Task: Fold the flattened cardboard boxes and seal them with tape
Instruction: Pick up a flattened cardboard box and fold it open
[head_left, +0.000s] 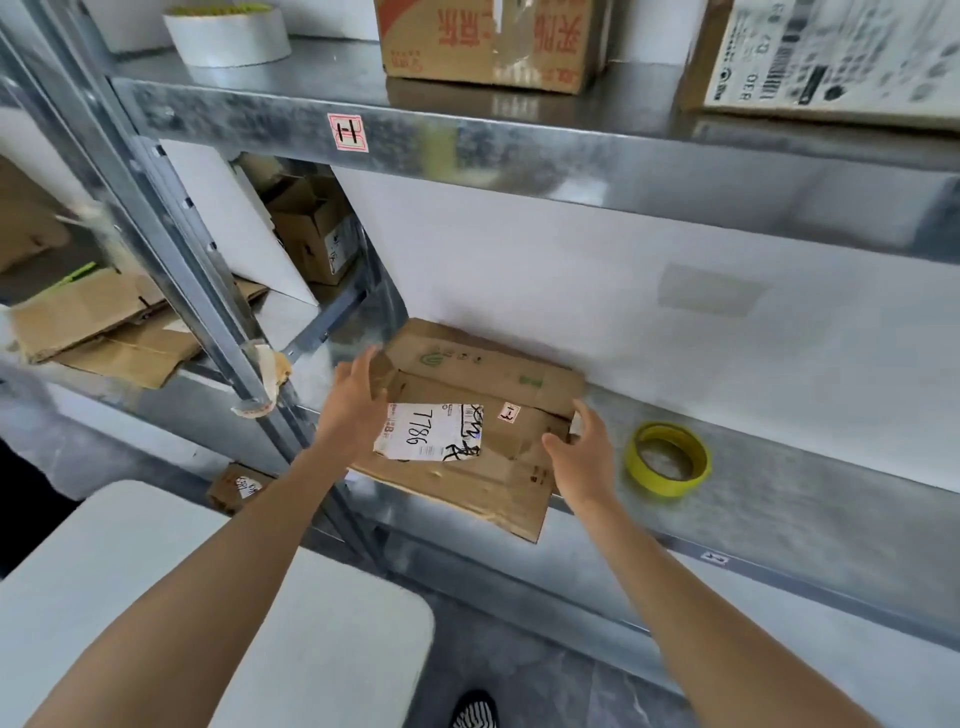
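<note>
We are at the very start of the job: taking up a flat box (483, 374) so that we can open it into shape. The box lies flattened on the shelf (779, 467), its far edge against the white wall and its near edge hanging over the shelf front. A white label (431, 431) sits on its top face.

Our left hand (358, 395) is at the left edge of the box, fingers nearly straight and laid against the cardboard, closed round nothing. Our right hand (582, 452) is at the right edge, spread wide with the fingers loosely bent and the thumb towards the top face. It grips nothing that we can see, and we cannot tell whether it touches the box or is just beside it.

The yellow tape (670, 486) lies near the box on its right, on the same shelf. A white roll (228, 39) stands on the shelf above the box, far to its left.

Next, we judge, both hands must close on the two side edges and draw the box off the shelf. Then we push the opposite creases towards each other to square it, fold the flaps in, and only then reach right of the box for the tape.
</note>
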